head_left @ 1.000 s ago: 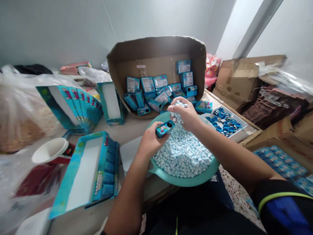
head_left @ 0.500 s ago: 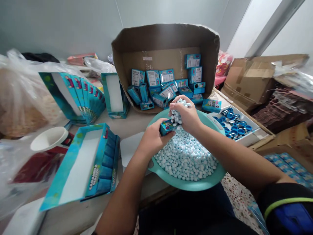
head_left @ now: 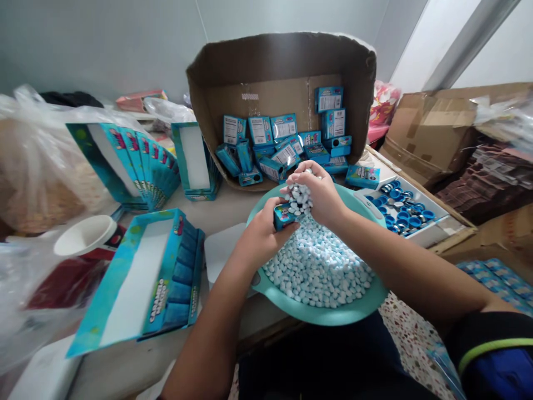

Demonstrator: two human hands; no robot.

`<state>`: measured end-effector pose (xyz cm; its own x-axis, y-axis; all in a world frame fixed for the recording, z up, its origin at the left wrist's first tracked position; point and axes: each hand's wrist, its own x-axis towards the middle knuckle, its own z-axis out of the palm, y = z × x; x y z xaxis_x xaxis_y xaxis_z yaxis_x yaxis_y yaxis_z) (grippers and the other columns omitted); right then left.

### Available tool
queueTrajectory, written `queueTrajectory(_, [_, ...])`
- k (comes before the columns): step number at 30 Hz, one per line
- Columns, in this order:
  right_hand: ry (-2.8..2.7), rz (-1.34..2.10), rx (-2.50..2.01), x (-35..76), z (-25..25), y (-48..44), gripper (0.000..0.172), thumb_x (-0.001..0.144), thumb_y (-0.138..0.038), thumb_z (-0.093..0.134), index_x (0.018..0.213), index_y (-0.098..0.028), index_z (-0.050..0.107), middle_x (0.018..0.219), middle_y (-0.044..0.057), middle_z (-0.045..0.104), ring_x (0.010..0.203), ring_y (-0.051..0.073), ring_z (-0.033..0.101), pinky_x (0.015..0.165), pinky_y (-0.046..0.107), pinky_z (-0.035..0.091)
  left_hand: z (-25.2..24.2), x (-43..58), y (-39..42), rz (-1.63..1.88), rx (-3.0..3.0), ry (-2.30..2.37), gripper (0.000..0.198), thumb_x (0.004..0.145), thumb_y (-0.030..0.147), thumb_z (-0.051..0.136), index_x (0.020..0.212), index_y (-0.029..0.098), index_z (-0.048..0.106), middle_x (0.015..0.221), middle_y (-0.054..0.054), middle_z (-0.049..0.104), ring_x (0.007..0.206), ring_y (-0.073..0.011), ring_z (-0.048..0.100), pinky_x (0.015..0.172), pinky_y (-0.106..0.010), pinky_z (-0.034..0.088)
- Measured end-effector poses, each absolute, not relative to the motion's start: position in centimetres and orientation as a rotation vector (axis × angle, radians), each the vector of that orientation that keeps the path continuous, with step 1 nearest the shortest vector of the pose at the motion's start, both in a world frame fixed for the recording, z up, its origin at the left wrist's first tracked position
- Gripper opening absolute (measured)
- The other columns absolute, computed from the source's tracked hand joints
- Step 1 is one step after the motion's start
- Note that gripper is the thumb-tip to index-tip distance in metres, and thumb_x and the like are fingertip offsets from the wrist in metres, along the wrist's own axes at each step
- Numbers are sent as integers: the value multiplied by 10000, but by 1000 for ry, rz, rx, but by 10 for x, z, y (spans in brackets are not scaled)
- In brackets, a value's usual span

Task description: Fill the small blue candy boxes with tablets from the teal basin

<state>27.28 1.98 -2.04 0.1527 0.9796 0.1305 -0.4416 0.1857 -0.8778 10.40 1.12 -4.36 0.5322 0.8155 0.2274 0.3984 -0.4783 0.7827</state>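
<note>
So the left hand (head_left: 260,236) was clamped on a small blue candy tin (head_left: 284,216) over a teal bowl (head_left: 320,311), and the right hand (head_left: 318,191) was bunched around pale blue candies (head_left: 300,200) just beside it.

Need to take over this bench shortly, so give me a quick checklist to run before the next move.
1. Left hand on the blue tin: ok, held in the fingers.
2. Right hand with blue-and-white candies over the teal bowl: ok, above the bowl.
3. Tin's opening lined up under the candies: cannot tell, fingers hide it.
4. Bowl's support: cannot tell, underside hidden.
5. Blue caps in the white tray: ok, beside the bowl.
</note>
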Motion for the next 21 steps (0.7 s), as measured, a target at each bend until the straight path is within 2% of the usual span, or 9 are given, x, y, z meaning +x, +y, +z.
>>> queueTrajectory(9, [-963,1147,-777,275,-19,16,263,784,-445,727,734,-225,590,740,-15,638,728,162,661,731,323,559,-45,105,14,867,2088,945,462,875,315,763,1282,230,561,1205,-73,700,1070,-256,695,957,-411,567])
queueTrajectory(17, [-1001,1056,-839,275,-21,17,491,861,-683,660,687,-231,578,622,-15,559,658,158,632,697,321,559,-44,106,13,907,2151,930,444,866,308,773,1257,216,583,1227,-78,701,1120,-255,681,985,-396,554])
queueTrajectory(21, [-986,1065,-864,273,-21,18,526,849,-734,660,701,-236,573,643,-13,548,652,157,621,644,307,551,-48,106,14,955,2179,894,451,856,309,784,1254,214,596,1272,-89,688,1168,-262,668,1037,-410,540])
